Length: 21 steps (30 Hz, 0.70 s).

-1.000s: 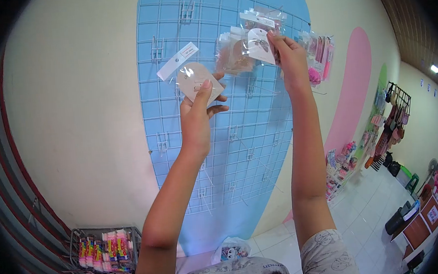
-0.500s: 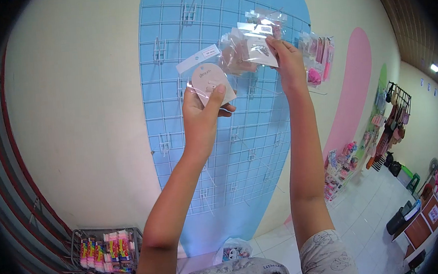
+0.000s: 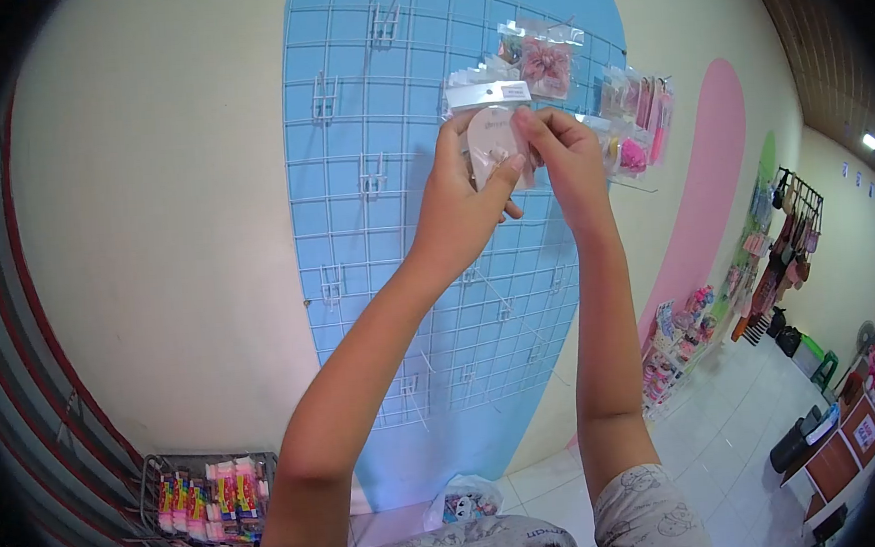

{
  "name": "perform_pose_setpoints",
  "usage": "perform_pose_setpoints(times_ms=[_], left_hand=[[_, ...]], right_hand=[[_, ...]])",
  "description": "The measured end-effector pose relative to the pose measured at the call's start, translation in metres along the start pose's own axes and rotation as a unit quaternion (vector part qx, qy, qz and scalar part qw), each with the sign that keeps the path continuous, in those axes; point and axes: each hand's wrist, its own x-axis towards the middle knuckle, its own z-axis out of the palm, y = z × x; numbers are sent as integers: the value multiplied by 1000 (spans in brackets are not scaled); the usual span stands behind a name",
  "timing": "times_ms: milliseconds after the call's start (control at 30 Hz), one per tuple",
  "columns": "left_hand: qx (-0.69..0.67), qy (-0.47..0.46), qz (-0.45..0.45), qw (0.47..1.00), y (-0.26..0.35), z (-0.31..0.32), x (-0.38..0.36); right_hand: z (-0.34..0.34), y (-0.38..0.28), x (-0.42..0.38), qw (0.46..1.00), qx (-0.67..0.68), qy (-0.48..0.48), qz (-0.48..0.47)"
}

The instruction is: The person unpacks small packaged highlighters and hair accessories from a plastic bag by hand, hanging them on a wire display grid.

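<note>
My left hand (image 3: 474, 176) is closed on a clear plastic packet (image 3: 496, 142) with a pale, round-topped card and a white header strip. The thumb lies across the card's lower part, over a small accessory I cannot make out. At the packet's upper right edge, my right hand (image 3: 562, 146) has its thumb and fingers pinched together on it. Behind both hands a bunch of similar packets (image 3: 485, 73) hangs on the blue wire grid (image 3: 354, 218), partly hidden. Above to the right is a packet with a pink fluffy flower (image 3: 547, 64).
Wire hooks (image 3: 372, 175) stick out from the grid. Further packets (image 3: 637, 101) hang at its right edge. A basket of colourful packs (image 3: 211, 498) stands low on the left, and a plastic bag (image 3: 466, 499) sits on the floor below the grid.
My left hand has moved right and up with its packet, in front of the hanging bunch. My right hand has left the hanging packet it held and met the left hand's packet.
</note>
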Motion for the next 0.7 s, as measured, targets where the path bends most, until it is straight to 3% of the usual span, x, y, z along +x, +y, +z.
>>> perform_pose_setpoints(times_ms=[100, 200, 700], left_hand=[[19, 0, 4, 1000, -3, 2, -1], [39, -14, -7, 999, -9, -4, -6], [54, -50, -66, 995, -32, -25, -26]], right_hand=[[0, -11, 12, 993, 4, 122, -5], [-8, -13, 31, 988, 3, 156, 19], [-8, -2, 35, 988, -1, 149, 48]])
